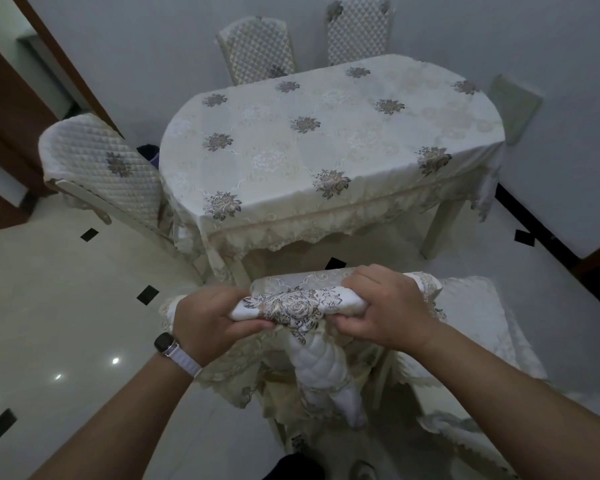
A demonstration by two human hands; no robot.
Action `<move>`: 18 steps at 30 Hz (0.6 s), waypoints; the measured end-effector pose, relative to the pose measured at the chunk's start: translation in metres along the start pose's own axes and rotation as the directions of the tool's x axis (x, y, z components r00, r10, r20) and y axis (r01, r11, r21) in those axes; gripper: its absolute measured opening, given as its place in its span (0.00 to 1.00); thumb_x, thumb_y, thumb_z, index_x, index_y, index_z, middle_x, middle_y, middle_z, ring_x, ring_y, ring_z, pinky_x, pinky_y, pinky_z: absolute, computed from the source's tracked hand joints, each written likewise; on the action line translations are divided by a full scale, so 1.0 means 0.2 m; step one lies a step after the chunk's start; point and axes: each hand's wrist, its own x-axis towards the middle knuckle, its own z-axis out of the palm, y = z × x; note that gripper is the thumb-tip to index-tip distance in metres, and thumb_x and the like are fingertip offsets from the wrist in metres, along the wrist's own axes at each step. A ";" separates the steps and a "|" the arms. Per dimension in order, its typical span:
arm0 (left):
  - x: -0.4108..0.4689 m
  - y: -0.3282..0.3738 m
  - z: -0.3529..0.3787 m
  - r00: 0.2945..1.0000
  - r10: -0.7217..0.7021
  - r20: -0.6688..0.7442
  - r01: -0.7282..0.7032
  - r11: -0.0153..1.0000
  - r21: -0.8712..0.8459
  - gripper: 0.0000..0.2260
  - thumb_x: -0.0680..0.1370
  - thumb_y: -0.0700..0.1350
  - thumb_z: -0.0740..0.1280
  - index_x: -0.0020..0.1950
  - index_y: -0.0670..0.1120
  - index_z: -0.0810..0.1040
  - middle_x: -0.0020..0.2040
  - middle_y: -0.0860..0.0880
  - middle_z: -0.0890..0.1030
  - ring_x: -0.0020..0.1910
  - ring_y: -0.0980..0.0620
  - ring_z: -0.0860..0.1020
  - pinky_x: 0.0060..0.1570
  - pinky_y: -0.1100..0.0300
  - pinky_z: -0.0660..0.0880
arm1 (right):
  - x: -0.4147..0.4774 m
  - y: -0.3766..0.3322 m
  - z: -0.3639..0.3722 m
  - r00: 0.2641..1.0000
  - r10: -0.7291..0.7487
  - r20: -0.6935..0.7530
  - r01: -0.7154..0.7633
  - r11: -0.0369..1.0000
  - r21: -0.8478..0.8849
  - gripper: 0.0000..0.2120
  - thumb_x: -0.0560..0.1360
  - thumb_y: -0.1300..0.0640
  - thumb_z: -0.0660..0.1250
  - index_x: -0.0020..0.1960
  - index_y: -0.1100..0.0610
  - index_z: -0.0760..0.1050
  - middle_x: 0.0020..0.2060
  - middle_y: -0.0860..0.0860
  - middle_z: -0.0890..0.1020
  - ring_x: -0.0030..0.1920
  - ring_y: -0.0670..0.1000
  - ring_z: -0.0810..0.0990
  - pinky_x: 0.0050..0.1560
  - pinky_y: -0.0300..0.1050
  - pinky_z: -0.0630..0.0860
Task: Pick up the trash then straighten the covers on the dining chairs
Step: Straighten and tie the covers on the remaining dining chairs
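Left grip (207,318), right grip (387,306) around cover (291,303)

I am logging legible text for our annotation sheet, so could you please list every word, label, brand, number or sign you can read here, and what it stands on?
No text can be read anywhere in this view.
Watch on the left wrist: screen dark, nothing showing.
Tablecloth and the chair cover gripped by the left hand and right hand: floral embroidery only, no lettering.

Around cover (291,303): left hand (208,320), right hand (385,306)
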 end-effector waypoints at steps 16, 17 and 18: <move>0.27 -0.44 0.01 0.993 0.113 -0.023 -0.114 0.990 -0.088 0.27 0.66 0.69 0.69 0.42 0.44 0.83 0.36 0.51 0.82 0.34 0.53 0.78 0.34 0.65 0.71 | 0.22 -0.13 0.21 0.985 0.169 0.033 -0.169 0.985 -0.026 0.19 0.65 0.37 0.67 0.42 0.52 0.80 0.37 0.44 0.78 0.38 0.49 0.77 0.32 0.41 0.70; 0.29 -0.45 0.02 0.993 0.118 -0.026 -0.120 0.988 -0.096 0.26 0.66 0.68 0.70 0.42 0.44 0.84 0.36 0.51 0.82 0.34 0.53 0.79 0.34 0.63 0.72 | 0.23 -0.12 0.21 0.985 0.168 0.026 -0.167 0.985 -0.039 0.18 0.65 0.37 0.67 0.42 0.51 0.79 0.36 0.44 0.77 0.38 0.49 0.77 0.32 0.40 0.69; 0.30 -0.46 0.03 0.992 0.122 -0.029 -0.124 0.987 -0.103 0.26 0.66 0.68 0.70 0.42 0.44 0.84 0.36 0.51 0.82 0.34 0.52 0.79 0.33 0.62 0.74 | 0.25 -0.11 0.21 0.986 0.164 0.017 -0.163 0.985 -0.048 0.18 0.65 0.37 0.67 0.42 0.52 0.79 0.36 0.45 0.78 0.37 0.50 0.77 0.33 0.38 0.66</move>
